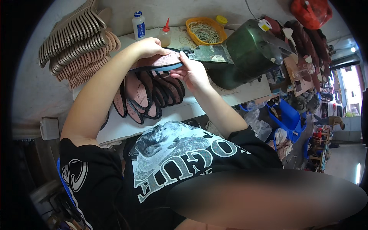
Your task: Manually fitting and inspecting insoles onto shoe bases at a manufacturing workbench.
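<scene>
My left hand point(148, 49) grips a shoe insole point(161, 60), pink on top with a black edge and a bluish side, its thumb lying on the pink face. Thumb above and fingers below, my right hand point(193, 73) holds the insole's right end. That end is up against the narrow front of a dark green machine point(249, 53), which looks like a sewing machine; the exact contact point is too small to tell. Beneath my hands, a pile of pink insoles with black edging point(137, 92) lies on the white table point(199, 99).
Tall stacks of tan and pink soles point(76, 44) stand at the left. Behind my hands are a white-and-blue bottle point(139, 27), a red-tipped glue bottle point(165, 36) and an orange basket of thread point(191, 30). Blue bins point(287, 119) and plastic bags point(260, 124) lie at the right.
</scene>
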### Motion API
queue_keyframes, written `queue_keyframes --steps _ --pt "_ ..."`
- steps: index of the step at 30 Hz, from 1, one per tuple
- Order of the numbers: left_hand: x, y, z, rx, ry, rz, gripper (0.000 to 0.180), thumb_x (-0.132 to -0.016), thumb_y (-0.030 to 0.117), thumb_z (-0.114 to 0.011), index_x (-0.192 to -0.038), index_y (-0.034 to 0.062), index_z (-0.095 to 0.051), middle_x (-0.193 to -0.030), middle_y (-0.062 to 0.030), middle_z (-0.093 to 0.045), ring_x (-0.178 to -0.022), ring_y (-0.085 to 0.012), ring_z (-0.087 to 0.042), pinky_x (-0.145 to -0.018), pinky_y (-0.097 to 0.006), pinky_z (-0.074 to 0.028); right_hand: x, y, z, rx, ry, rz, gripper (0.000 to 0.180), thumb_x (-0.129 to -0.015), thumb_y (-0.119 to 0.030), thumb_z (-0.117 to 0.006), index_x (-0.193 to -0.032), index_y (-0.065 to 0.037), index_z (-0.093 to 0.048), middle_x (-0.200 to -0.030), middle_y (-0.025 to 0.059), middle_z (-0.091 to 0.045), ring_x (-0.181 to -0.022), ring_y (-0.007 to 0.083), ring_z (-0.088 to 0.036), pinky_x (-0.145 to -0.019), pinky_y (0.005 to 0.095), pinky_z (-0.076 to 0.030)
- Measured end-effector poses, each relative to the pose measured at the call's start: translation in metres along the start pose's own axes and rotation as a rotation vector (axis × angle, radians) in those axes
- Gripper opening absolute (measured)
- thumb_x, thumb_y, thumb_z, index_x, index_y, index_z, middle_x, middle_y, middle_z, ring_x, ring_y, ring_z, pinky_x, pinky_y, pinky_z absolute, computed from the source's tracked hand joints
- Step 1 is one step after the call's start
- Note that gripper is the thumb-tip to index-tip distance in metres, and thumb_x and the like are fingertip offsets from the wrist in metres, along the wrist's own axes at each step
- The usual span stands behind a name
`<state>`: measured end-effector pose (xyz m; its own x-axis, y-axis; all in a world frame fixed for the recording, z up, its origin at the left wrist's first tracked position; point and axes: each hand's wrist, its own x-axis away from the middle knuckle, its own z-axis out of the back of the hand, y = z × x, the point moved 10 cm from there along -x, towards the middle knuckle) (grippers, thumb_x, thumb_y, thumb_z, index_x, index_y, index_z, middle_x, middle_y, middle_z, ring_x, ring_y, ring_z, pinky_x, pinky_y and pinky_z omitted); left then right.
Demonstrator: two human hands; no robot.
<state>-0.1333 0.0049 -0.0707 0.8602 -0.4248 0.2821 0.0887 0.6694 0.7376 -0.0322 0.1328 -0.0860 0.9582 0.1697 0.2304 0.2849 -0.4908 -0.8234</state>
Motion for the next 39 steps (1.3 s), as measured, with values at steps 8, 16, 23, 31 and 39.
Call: queue_keyframes --steps 8,16,23,31,39 --pt "0.036 0.023 -0.011 -0.119 -0.019 0.118 0.059 -0.072 0.041 -0.072 -0.109 -0.0039 -0.063 -0.086 -0.0137 -0.067 -0.073 -0.0234 -0.063 -0.068 -0.036 -0.05 0.004 -0.008 0.001 0.016 -0.041 0.014 0.028 -0.091 -0.022 -0.06 -0.106 0.001 -0.062 -0.094 0.0096 -0.067 -0.083 0.0177 -0.066 -0.074 0.0314 -0.054" --pt "0.07 0.022 -0.043 0.274 -0.102 0.373 0.053 -0.085 0.041 -0.057 -0.102 -0.0089 -0.06 -0.088 -0.0259 -0.063 -0.067 -0.0367 -0.067 -0.057 -0.041 -0.057 0.03 0.007 0.001 0.211 -0.183 -0.118 0.026 -0.085 -0.021 -0.067 -0.101 -0.001 -0.062 -0.094 0.0057 -0.066 -0.084 0.0127 -0.064 -0.073 0.0284 -0.053" --pt "0.07 0.018 -0.059 0.435 -0.236 0.414 0.05 -0.087 0.041 -0.057 -0.101 -0.0072 -0.057 -0.077 -0.0201 -0.067 -0.059 -0.026 -0.067 -0.054 -0.035 -0.057 0.038 0.005 0.026 0.308 -0.101 -0.058 0.023 -0.085 -0.021 -0.068 -0.096 -0.001 -0.066 -0.083 0.003 -0.067 -0.065 0.0073 -0.061 -0.057 0.0202 -0.048" --pt "0.06 0.018 -0.03 0.355 0.026 0.321 0.041 -0.071 0.035 -0.079 -0.066 -0.0011 -0.061 -0.056 -0.0054 -0.055 -0.041 -0.0131 -0.051 -0.039 -0.025 -0.047 0.003 0.008 0.032 0.251 -0.143 -0.09 0.023 -0.085 -0.022 -0.068 -0.096 -0.002 -0.066 -0.084 0.0012 -0.066 -0.069 0.0051 -0.06 -0.06 0.019 -0.048" --pt "0.043 0.0 -0.03 0.469 0.063 0.317 0.042 -0.072 0.038 -0.077 -0.066 -0.0002 -0.061 -0.052 -0.0044 -0.055 -0.035 -0.0111 -0.047 -0.035 -0.024 -0.043 0.08 0.054 0.027 0.23 -0.22 -0.4 0.022 -0.085 -0.017 -0.064 -0.096 0.002 -0.063 -0.084 0.0127 -0.069 -0.065 0.016 -0.067 -0.059 0.0254 -0.053"
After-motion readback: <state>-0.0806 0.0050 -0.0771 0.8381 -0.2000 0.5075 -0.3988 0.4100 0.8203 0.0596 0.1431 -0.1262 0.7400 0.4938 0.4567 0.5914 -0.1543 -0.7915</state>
